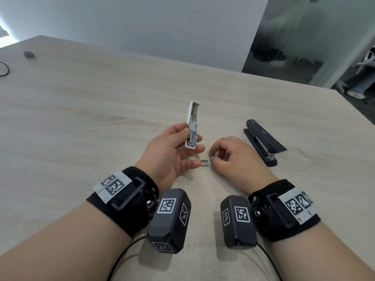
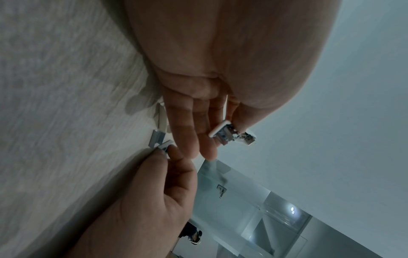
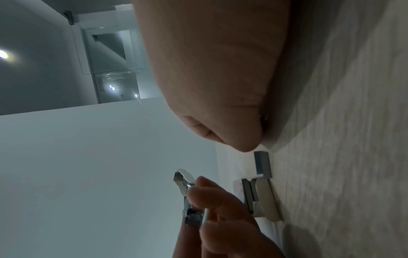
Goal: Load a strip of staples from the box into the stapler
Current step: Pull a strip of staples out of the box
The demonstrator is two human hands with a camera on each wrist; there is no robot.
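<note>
A person's left hand point(image 1: 172, 147) held a small white stapler point(image 1: 192, 126) upright above a pale wood-grain bench point(image 1: 91, 102), thumb and fingers curled round its lower end, its lid swung open so the metal channel faced the viewer. The right hand point(image 1: 233, 157) rested low at the bench, fingers point(image 2: 174, 153) bent and pinching a short strip of staples point(image 1: 212, 156). A second strip point(image 1: 204, 162) lay flat on the bench between the two hands, just beside the left fingertips. From the right wrist view, a small box point(image 3: 260, 197) sat on the bench behind the left hand, touching that loose strip's end. A black stapler point(image 1: 261, 141) lay closed to the right, near the right hand but apart from it. The bench's far and right edges stood well away, with broad bare surface to the left and beyond.
</note>
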